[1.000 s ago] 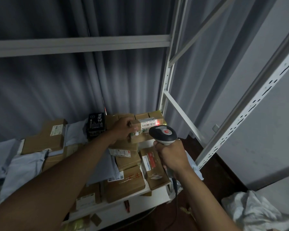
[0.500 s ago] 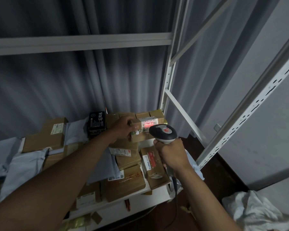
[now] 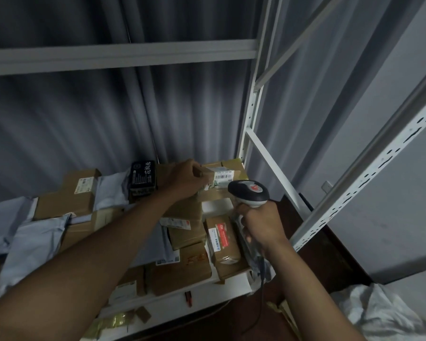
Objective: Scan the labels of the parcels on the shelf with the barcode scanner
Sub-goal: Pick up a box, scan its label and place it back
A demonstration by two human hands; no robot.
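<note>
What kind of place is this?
Probably a parcel storeroom or pickup point: brown cardboard parcels with printed labels crowd a white metal shelf rack, and the right hand grips a grey handheld barcode scanner.

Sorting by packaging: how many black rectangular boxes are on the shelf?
1: the black rectangular box at the pile's back, just left of the left hand; others may lie buried.
</note>
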